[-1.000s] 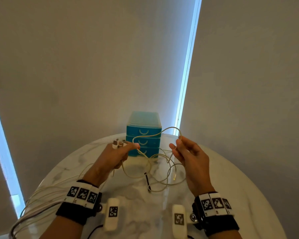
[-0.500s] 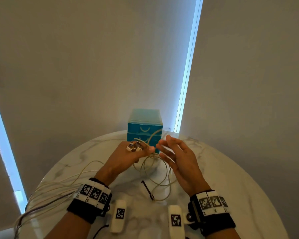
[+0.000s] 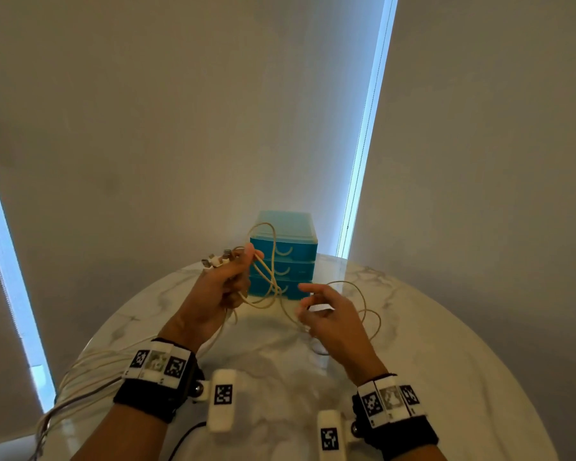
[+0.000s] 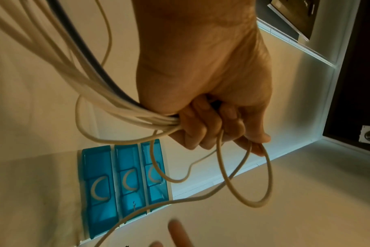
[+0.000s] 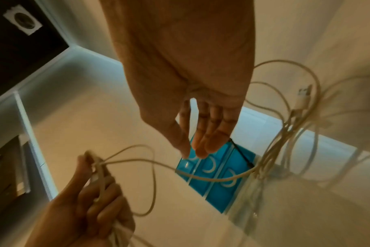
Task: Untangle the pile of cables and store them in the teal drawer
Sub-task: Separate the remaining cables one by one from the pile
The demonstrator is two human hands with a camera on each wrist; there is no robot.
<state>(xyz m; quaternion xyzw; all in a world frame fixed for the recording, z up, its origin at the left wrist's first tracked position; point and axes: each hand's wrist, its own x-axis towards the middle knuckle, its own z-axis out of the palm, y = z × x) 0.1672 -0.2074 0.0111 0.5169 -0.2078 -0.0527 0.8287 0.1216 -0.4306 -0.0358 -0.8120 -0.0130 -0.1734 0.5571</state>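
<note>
Head view: left hand point(image 3: 225, 287) clenches limp, light cables point(image 3: 270, 277); right hand point(image 3: 330, 314) hangs released. Best taken near the plugs point(image 3: 218, 261).

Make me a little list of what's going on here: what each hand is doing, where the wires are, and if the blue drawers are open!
left hand: grips a bundle of cream cables, plug ends poking past the fingers
right hand: fingers loose, holding nothing
loose loops: lying on the marble table
teal drawer unit: three drawers, all closed
stored so far: none visible
</note>
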